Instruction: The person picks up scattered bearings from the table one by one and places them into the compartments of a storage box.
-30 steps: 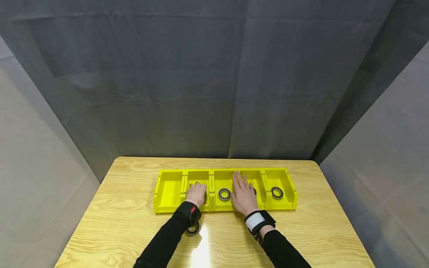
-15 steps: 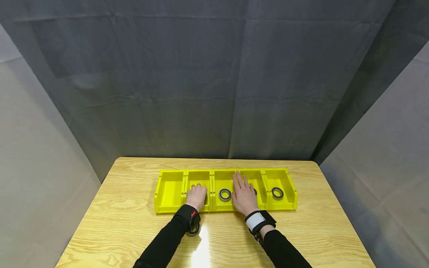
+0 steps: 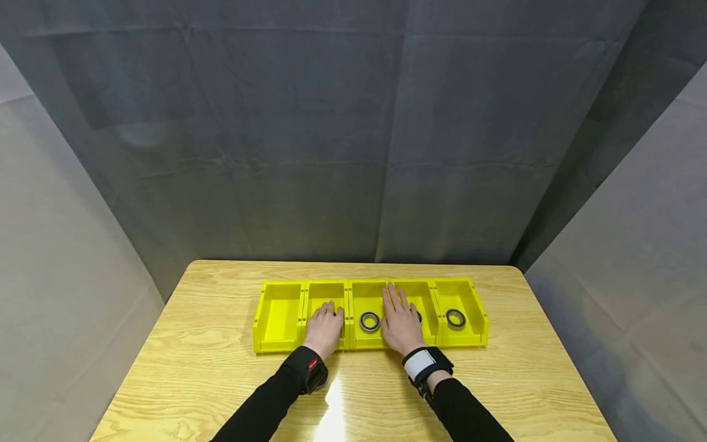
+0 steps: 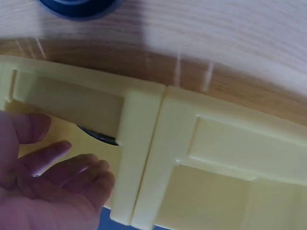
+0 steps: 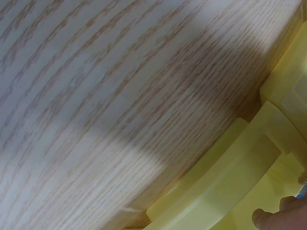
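My left hand [image 3: 324, 331] reaches into the second bin [image 3: 326, 288] from the left, fingers relaxed and slightly apart. In the left wrist view, the dark edge of a ring bearing [image 4: 98, 136] shows inside that bin, apart from the fingertips [image 4: 98, 184]. My right hand [image 3: 402, 325] lies with straight, spread fingers over the divider between the third and fourth bins, holding nothing. A bearing [image 3: 369, 321] sits in the third bin, to its left. Another bearing [image 3: 420, 317] in the fourth bin is mostly hidden behind the right hand.
The yellow bins [image 3: 280, 344] stand in a joined row on a wooden table [image 3: 177, 368]. One more bearing [image 3: 455, 318] lies in the rightmost bin. In the left wrist view, a dark round thing [image 4: 81, 8] rests on the table in front of the bins. Grey cloth [image 3: 309, 135] hangs behind.
My left hand has opened its fingers and drawn back slightly toward the bin's front. Its wrist now covers the bearing on the table. My right hand has stayed in place.
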`<state>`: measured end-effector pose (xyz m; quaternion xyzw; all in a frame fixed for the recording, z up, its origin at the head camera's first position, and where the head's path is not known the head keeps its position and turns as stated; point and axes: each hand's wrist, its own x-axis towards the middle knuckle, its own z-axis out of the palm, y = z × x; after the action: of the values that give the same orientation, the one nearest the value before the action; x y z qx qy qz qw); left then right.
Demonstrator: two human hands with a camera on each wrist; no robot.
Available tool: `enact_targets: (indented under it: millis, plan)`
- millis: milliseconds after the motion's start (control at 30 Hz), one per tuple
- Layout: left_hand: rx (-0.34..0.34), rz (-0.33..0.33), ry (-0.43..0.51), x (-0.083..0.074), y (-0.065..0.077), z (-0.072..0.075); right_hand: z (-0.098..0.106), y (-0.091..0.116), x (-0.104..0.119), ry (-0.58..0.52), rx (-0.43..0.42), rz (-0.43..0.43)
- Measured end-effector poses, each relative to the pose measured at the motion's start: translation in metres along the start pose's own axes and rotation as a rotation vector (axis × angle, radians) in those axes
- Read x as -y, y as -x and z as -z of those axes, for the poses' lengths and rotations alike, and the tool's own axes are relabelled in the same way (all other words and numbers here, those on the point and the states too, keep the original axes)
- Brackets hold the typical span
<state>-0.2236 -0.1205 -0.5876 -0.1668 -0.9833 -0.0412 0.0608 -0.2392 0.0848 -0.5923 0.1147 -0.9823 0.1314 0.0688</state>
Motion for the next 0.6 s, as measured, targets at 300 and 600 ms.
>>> enact_targets:
  millis: [300, 600]
  plan:
    - [-0.080, 0.041, -0.014, 0.002, 0.011, 0.006, -0.002, 0.000, -0.001, -0.007, 0.000, 0.006]
    - [-0.204, -0.011, 0.023, 0.003, 0.025, 0.015, 0.000, 0.001, -0.002, -0.003, -0.010, 0.012]
